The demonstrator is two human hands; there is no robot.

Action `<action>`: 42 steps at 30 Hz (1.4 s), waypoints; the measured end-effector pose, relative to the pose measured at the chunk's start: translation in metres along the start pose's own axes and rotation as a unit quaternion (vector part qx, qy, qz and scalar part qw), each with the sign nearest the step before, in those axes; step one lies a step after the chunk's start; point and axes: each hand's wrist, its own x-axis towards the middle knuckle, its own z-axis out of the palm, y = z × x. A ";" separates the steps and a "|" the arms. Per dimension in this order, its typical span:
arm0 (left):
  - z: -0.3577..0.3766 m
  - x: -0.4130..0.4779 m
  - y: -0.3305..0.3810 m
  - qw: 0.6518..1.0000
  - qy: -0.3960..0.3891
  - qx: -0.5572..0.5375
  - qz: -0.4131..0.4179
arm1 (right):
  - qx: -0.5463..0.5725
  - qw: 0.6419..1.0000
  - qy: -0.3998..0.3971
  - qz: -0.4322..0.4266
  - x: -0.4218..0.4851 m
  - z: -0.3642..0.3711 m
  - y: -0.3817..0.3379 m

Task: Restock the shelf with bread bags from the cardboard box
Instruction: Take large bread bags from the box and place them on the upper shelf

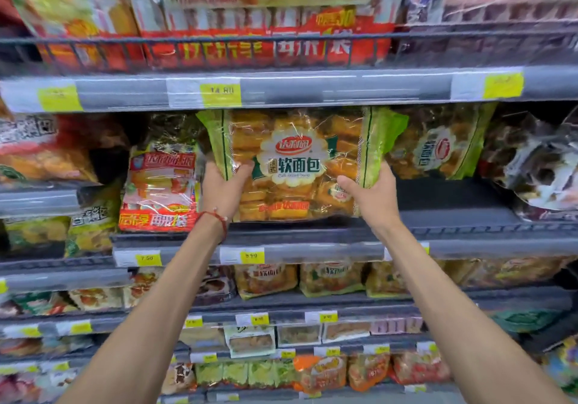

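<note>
Left hand (223, 189) and right hand (370, 195) both grip bread bag (294, 159) marked 软面包 (green ends); price tag (251, 256) at 6 o'clock reads 9.90.

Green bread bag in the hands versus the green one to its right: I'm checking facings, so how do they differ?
The held bread bag stands upright, label readable, gripped by the left hand and right hand. The neighbouring bag sits untouched with its label turned sideways, farther back on the shelf. Both share green ends and the same red logo.
</note>
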 end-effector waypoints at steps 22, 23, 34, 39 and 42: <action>0.042 0.079 -0.056 0.998 0.013 -0.051 0.031 | -0.027 0.996 -0.040 0.070 0.064 0.045 0.043; 0.044 0.081 -0.062 0.998 0.023 -0.039 0.038 | -0.019 0.997 -0.026 0.074 0.063 0.046 0.041; 0.038 0.014 -0.043 0.997 0.046 0.064 0.017 | -0.022 0.994 0.052 0.088 -0.007 0.042 0.012; 0.026 -0.027 -0.037 0.997 -0.004 0.072 0.016 | -0.017 0.993 0.055 0.098 -0.057 0.044 0.004; 0.016 -0.048 -0.041 0.997 -0.056 0.040 0.032 | -0.006 0.993 0.058 0.105 -0.092 0.046 0.003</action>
